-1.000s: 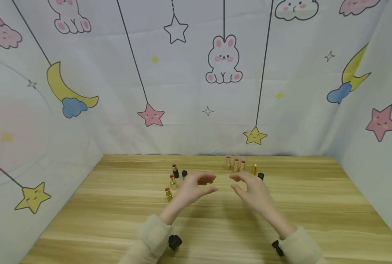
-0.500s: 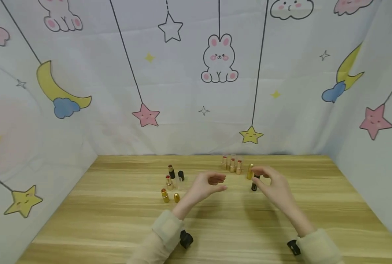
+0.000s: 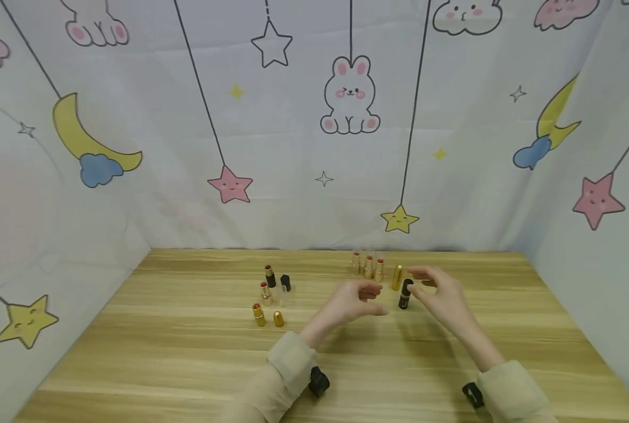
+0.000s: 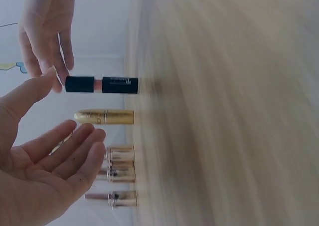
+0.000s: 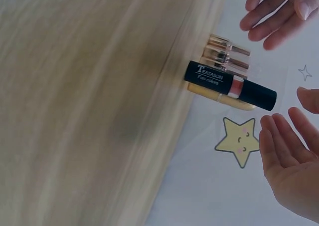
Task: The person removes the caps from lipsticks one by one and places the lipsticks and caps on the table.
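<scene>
A closed black lipstick tube (image 3: pixel 405 294) with a pinkish band stands upright on the wooden table. My right hand (image 3: pixel 447 296) is beside its cap, thumb and fingers spread apart; in the right wrist view the fingertips (image 5: pixel 266 120) are close to the top of the black cap. To its left hovers my left hand (image 3: pixel 353 302), fingers relaxed and nothing in them. Behind the black tube stands a gold bullet-shaped lipstick (image 3: pixel 397 277). In the left wrist view, the gold lipstick (image 4: pixel 107 117) and black tube (image 4: pixel 101 85) stand just beyond the left fingertips.
Several rose-gold lipsticks (image 3: pixel 368 268) stand in a row at the back. On the left stand uncapped lipsticks: a black one (image 3: pixel 270 276), a light gold one (image 3: pixel 266 294) and a gold one (image 3: pixel 258 315). A black cap (image 3: pixel 285 283) and a gold cap (image 3: pixel 278 319) stand beside them.
My right hand has moved right to the black lipstick tube, uncovering more of it. My left hand has also moved right, away from the lipsticks on the left.
</scene>
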Tool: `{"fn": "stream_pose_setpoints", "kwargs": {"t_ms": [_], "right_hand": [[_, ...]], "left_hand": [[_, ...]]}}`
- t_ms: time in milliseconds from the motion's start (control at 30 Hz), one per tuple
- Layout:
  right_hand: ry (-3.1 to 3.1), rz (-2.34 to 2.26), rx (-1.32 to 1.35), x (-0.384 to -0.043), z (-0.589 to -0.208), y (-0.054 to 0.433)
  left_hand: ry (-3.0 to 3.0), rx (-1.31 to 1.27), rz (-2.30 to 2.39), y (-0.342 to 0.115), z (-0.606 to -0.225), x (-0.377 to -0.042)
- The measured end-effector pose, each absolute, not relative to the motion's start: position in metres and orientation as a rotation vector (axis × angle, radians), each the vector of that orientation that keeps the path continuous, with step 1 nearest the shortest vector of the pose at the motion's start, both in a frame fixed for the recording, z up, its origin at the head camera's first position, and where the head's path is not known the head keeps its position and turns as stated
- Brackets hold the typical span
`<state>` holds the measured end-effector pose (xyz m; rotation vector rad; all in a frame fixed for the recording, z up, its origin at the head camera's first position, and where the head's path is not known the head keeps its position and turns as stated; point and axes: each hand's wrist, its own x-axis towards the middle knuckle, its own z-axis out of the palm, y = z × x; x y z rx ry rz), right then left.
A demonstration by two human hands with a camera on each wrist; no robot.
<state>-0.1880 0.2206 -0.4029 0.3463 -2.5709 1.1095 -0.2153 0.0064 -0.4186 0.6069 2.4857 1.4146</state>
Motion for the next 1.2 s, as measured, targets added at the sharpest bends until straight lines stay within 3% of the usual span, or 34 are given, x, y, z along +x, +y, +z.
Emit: {"fn": "stream_pose_setpoints", "kwargs": {"t_ms": [500,1200], "right_hand": [[-2.643,1.191,0.328,-0.201,-0.405,0.23],[-2.641,1.22,0.296,-0.204,-0.418,0.219]], "left_hand": [[2.503,0.541,1.481,0.061,-0.428,-0.237],[2.597,0.622,1.333,0.072,-0.439,-0.245]]}}
